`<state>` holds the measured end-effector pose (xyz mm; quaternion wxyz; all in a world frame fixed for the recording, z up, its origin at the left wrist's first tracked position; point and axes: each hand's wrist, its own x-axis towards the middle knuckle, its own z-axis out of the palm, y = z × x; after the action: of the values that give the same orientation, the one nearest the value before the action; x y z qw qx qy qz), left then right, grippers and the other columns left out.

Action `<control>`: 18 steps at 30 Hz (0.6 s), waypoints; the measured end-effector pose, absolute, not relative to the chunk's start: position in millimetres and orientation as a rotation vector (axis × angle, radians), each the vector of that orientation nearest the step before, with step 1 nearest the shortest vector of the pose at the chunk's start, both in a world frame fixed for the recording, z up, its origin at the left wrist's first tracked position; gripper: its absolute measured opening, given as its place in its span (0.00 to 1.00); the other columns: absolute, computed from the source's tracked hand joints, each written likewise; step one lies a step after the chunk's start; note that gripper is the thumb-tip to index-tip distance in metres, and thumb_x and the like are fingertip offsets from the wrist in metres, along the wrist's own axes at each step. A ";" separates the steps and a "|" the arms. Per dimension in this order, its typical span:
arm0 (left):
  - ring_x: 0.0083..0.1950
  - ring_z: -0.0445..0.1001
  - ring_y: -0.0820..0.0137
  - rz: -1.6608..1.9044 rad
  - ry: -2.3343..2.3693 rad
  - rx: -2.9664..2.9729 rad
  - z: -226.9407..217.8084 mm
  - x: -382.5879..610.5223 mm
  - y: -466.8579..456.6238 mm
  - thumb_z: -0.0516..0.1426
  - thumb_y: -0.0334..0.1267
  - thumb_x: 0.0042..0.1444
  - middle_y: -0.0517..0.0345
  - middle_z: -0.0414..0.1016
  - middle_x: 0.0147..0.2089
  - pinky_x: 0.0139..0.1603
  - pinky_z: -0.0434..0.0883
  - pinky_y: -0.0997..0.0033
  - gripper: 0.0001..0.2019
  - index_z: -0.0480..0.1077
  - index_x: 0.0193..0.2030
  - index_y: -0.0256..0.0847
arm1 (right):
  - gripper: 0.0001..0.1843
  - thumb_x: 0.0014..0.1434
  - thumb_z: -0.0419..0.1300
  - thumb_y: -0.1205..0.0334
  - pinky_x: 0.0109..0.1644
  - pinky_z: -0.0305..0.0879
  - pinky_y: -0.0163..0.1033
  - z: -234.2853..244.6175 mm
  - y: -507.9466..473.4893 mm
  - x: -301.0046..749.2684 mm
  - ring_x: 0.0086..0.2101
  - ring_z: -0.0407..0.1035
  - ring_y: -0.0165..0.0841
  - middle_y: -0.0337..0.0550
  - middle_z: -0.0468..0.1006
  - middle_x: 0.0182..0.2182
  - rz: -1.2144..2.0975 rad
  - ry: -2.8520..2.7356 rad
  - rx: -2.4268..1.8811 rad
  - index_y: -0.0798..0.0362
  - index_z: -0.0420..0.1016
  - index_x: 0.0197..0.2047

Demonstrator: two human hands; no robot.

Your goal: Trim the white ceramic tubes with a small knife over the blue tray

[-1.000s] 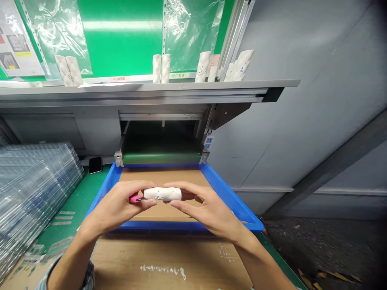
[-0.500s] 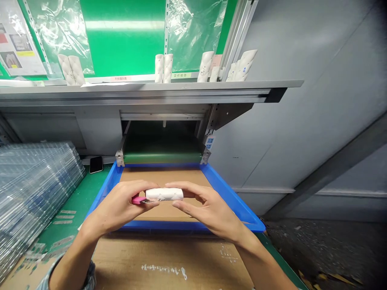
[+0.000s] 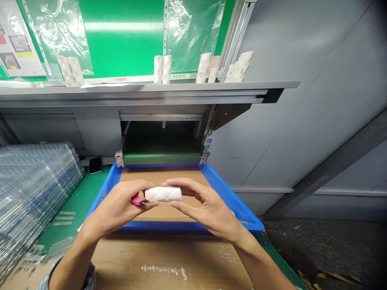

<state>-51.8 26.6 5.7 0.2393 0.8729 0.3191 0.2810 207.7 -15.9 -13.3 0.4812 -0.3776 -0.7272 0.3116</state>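
A short white tube (image 3: 163, 194) with a quilted, dotted surface lies sideways between my two hands, over the blue tray (image 3: 242, 203). My left hand (image 3: 127, 203) pinches its left end. The same hand also keeps a pink-handled tool (image 3: 138, 200) with a thin metal tip, whose kind I cannot make out, against the palm. On the tube's right end are the fingers of my right hand (image 3: 201, 201), bent around it, with the thumb below.
Brown cardboard (image 3: 169, 257) lies before the tray. Behind it ends a green conveyor belt (image 3: 161, 155). Clear plastic trays (image 3: 36, 189) are stacked at left, near a phone (image 3: 96, 165). More white tubes (image 3: 162, 69) stand on the shelf (image 3: 136, 96) above.
The white tube has turned about its long axis, so a different part of its dotted surface faces me. Both hands stay in nearly the same place.
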 end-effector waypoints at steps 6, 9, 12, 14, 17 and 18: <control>0.34 0.70 0.71 0.769 0.888 2.401 6.5 -52.6 26.6 0.60 0.46 0.72 0.61 0.81 0.39 0.37 0.64 0.73 0.12 0.80 0.53 0.43 | 0.22 0.63 0.73 0.56 0.58 0.81 0.42 -15.7 -16.3 208.1 0.49 0.84 0.39 0.42 0.88 0.51 0.815 -1.750 -0.997 0.46 0.82 0.60; 0.36 0.72 0.71 0.774 0.863 2.391 6.7 -53.2 26.2 0.59 0.46 0.73 0.60 0.82 0.42 0.38 0.65 0.73 0.12 0.80 0.52 0.43 | 0.23 0.63 0.73 0.55 0.59 0.82 0.43 -14.9 -16.5 207.6 0.51 0.84 0.40 0.43 0.87 0.53 0.819 -1.749 -0.994 0.45 0.81 0.60; 0.38 0.73 0.70 0.824 0.844 2.401 6.8 -54.0 26.0 0.60 0.46 0.72 0.59 0.82 0.42 0.40 0.66 0.73 0.12 0.80 0.52 0.44 | 0.21 0.65 0.72 0.54 0.59 0.82 0.44 -13.8 -16.5 207.1 0.50 0.84 0.40 0.43 0.88 0.53 0.883 -1.732 -1.001 0.46 0.82 0.60; 0.36 0.73 0.70 0.793 0.859 2.405 7.0 -54.2 26.3 0.60 0.46 0.72 0.59 0.83 0.42 0.38 0.66 0.73 0.12 0.81 0.53 0.43 | 0.20 0.65 0.72 0.55 0.59 0.82 0.44 -13.3 -16.5 206.9 0.49 0.85 0.39 0.42 0.88 0.51 0.892 -1.729 -0.996 0.46 0.82 0.59; 0.35 0.72 0.70 0.732 0.866 2.411 7.6 -54.0 26.7 0.58 0.47 0.74 0.59 0.83 0.40 0.36 0.65 0.73 0.14 0.81 0.52 0.42 | 0.22 0.63 0.73 0.56 0.59 0.82 0.43 -13.3 -16.4 207.0 0.49 0.84 0.39 0.42 0.88 0.51 0.861 -1.734 -0.983 0.46 0.82 0.60; 0.35 0.73 0.70 0.736 0.859 2.415 7.6 -53.9 26.7 0.58 0.47 0.74 0.59 0.83 0.40 0.37 0.65 0.73 0.14 0.82 0.51 0.42 | 0.22 0.63 0.73 0.56 0.60 0.82 0.44 -13.6 -16.3 207.1 0.50 0.84 0.39 0.42 0.88 0.52 0.855 -1.737 -0.991 0.46 0.81 0.60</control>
<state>-53.9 26.7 7.6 0.2353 0.8802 0.3130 0.2683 207.1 -16.3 -13.6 0.4647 -0.4033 -0.7073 0.3480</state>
